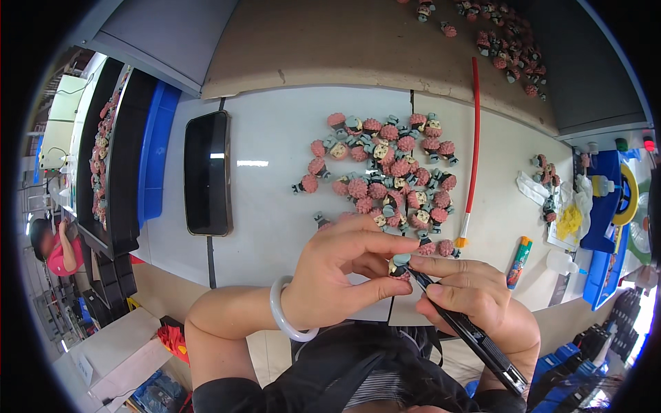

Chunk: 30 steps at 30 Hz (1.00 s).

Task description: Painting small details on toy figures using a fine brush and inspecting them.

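Both forearms come up from the near edge of the bench (pixel 275 158) and meet just above it. The left hand (pixel 341 272), a pale smooth bangle (pixel 286 313) on its wrist, bends inward, its grip pinched between thumb and curled fingers on a small figure (pixel 398 265) with a grey top. The right hand (pixel 468 296) is clenched around a slim black utility knife (pixel 468 330), whose tip touches the figure while its handle runs back toward the person's body. Just beyond the hands, toward the middle of the bench, lies a heap of like figures (pixel 389 172), knobbly pink heads on small grey bodies. A thin red-handled brush (pixel 474 144) lies along the heap's right side, and a glossy black phone (pixel 206 172) lies flat toward the left edge. The bench top is smooth and white.
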{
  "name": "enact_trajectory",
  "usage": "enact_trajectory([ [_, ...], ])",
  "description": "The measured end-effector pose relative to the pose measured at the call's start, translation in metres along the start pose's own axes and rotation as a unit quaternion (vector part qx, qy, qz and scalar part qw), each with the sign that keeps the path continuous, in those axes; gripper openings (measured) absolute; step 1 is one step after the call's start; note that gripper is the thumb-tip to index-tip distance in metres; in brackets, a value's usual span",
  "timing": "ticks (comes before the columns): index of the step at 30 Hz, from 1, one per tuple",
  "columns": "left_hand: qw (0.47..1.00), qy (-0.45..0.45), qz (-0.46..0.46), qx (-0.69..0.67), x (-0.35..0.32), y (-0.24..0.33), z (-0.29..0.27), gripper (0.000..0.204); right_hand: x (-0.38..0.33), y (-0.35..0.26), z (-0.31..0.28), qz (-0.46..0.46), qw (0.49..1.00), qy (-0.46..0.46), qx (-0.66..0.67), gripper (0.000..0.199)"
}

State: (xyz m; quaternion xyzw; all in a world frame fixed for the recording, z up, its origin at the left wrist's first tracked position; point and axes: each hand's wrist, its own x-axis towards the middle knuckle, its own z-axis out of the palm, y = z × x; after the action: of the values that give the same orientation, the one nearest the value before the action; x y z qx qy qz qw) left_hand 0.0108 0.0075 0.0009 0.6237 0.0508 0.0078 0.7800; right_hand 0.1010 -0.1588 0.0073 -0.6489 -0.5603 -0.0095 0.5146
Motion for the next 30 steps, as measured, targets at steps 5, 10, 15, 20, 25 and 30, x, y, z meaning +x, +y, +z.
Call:
enact_trajectory([
  [5, 1.000, -0.002, 0.003, 0.006, 0.0004, 0.0014, -0.0001, 0.043, -0.0003, 0.0001, -0.0013, 0.008, 0.999, 0.007, 0.032, 0.027],
  [10, 1.000, 0.002, 0.007, 0.007, -0.0010, 0.0022, 0.0004, 0.042, 0.0003, 0.0002, 0.0003, -0.002, 0.999, 0.008, 0.035, 0.026],
  [15, 1.000, -0.006, 0.010, -0.014, -0.0003, 0.0015, 0.0007, 0.042, -0.0010, -0.0007, -0.0005, 0.014, 0.999, 0.017, 0.035, 0.028],
  [20, 1.000, -0.009, 0.001, 0.007, -0.0011, 0.0024, 0.0003, 0.042, -0.0019, 0.0010, -0.0011, 0.009, 0.998, 0.020, 0.065, 0.029],
  [25, 1.000, -0.015, 0.022, -0.006, -0.0009, 0.0000, 0.0001, 0.042, -0.0018, 0.0010, 0.0023, 0.003, 0.998, 0.028, 0.055, 0.028],
  [30, 1.000, -0.015, 0.024, 0.000, -0.0008, -0.0012, 0.0002, 0.042, -0.0018, 0.0004, 0.0022, -0.005, 1.000, 0.022, 0.019, 0.026],
])
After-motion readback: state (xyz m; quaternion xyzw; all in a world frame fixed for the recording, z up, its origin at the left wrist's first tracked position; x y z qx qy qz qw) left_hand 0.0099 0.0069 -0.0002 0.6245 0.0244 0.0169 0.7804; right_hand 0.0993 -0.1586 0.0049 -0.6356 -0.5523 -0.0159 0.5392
